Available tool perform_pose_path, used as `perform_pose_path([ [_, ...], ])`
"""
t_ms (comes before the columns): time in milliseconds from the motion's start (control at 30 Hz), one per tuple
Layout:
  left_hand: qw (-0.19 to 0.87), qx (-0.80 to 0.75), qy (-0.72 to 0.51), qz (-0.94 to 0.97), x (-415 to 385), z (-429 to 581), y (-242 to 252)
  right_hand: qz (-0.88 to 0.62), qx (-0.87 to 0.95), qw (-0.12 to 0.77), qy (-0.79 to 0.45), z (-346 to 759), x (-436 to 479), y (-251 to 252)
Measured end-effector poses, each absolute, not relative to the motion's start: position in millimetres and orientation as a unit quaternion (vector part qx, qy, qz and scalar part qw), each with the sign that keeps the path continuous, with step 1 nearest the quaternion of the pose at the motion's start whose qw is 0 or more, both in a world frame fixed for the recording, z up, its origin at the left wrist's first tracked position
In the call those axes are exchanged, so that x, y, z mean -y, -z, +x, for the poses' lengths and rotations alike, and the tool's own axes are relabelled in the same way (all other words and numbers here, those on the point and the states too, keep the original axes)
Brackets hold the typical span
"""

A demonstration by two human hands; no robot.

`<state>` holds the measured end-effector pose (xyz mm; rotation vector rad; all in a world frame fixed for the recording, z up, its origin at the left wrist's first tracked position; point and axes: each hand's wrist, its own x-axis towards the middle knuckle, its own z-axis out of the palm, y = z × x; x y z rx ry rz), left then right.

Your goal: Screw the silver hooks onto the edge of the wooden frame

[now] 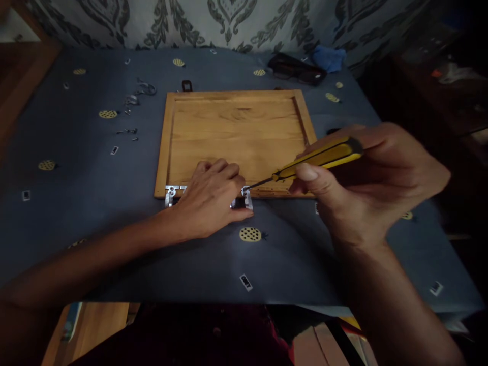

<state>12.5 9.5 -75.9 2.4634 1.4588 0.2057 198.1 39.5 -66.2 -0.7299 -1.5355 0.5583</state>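
A wooden panel with a raised frame lies flat on the table. Along its near edge sits a shiny metal fitting, its middle hidden beneath my left hand. The fingers of that hand are curled over the panel's edge, and the thumb presses the fitting from the near side. In my right hand is a yellow and black screwdriver, gripped by its handle and slanting down to the left. Its tip meets the fitting's right end, where a screw head is too small to make out clearly.
Small metal parts and several screws lie left of the panel. A black loop-shaped piece is behind it. Dark glasses and a blue cloth lie at the back right of the patterned tablecloth.
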Motion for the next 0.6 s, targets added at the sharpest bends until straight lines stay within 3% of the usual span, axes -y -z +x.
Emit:
perform_pose_path([
  [167,0.139,-0.503,-0.076,0.849,-9.1,12.2,77.4,-0.342,0.646,0.660,-0.174,197.8,-37.9,66.3],
  [600,0.135,-0.505,-0.075,0.849,-9.8,12.7,77.3,-0.312,0.672,0.631,-0.229,196.2,-42.8,72.0],
])
